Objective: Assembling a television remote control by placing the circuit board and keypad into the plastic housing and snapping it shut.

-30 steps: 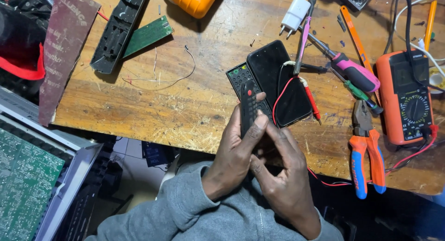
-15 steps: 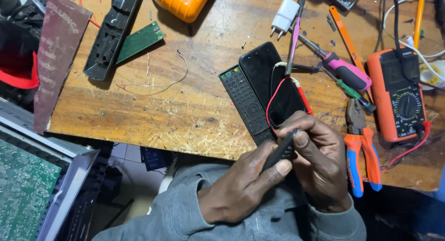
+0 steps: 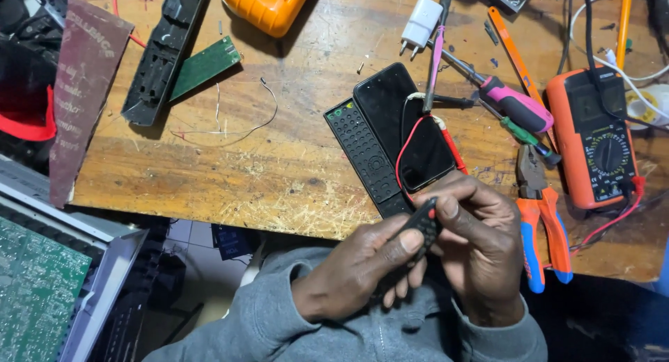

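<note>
At the far left edge, a green circuit board [image 3: 35, 292] sat in an opened grey case, and a dark red sheet of sandpaper [image 3: 83, 90] lay slanted over the corner of the wooden tabletop [image 3: 230, 174]. Next to it lay a long black plastic shell [image 3: 164, 52] with a small green board [image 3: 205, 66] touching its side, and a thin loose wire [image 3: 244, 121] curled just below them. Near the front edge, a black remote [image 3: 366, 156] lay beside a black phone [image 3: 404, 125], with a red wire [image 3: 404, 149] looping across the phone's screen. Below these, the left hand [image 3: 355, 268] and the right hand [image 3: 477, 247] met over a small black remote [image 3: 418, 226]; the fingers of both were curled tightly round it, thumbs pressed on its top, just off the tabletop's front edge. Further right lay a pink-handled screwdriver [image 3: 516, 104], pliers [image 3: 543, 222] with orange and blue grips, and an orange meter [image 3: 596, 135].
</note>
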